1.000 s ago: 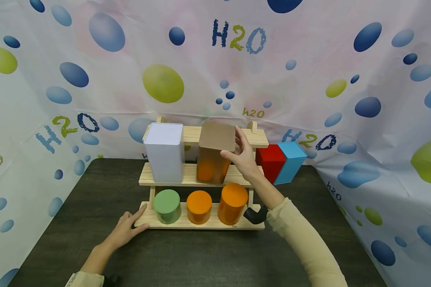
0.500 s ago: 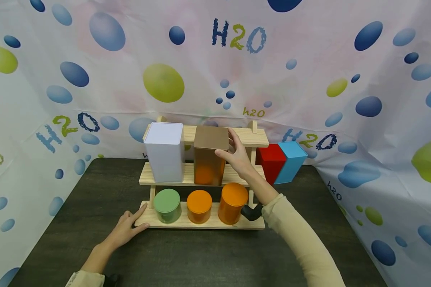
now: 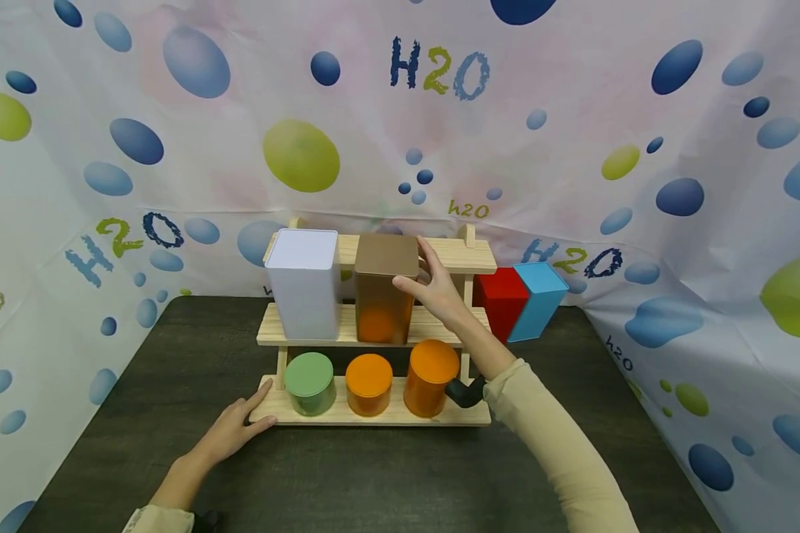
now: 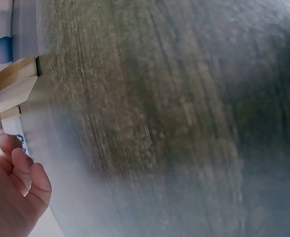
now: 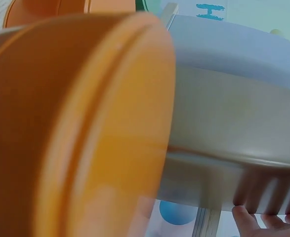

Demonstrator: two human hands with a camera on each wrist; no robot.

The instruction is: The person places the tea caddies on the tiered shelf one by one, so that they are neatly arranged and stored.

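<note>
Honestly, what'd worry me first is the pale wooden 3-tier rack (image 3: 270, 403): as far as I can see only the left hand (image 3: 230, 429) is steadying it, low on the left end, so a hard shove higher up could twist it or make it skid. Next back, the black rounded gadget (image 3: 465, 393) at the right wrist overlaps the tall orange plastic-looking cylinder (image 3: 430, 385) in the head view. Can't tell if they touch, but a dropped forearm could knock that over, maybe into the short orange plastic-looking cylinder (image 3: 370, 386). Past that, the tall brown glossy box (image 3: 383, 296) stands on the middle tier with its base right by the front edge, so a tug toward the person might tip it off, and too much push left could bump the tall white box (image 3: 305, 296) just beside it. Pose-wise, the left hand has thumb and index apart on the bottom board. Farther up, the right forearm slants across the rack's right side, and the right hand (image 3: 433, 292) has thumb and fingers spread, fingertips against the brown box's right side, not wrapped round it.
</note>
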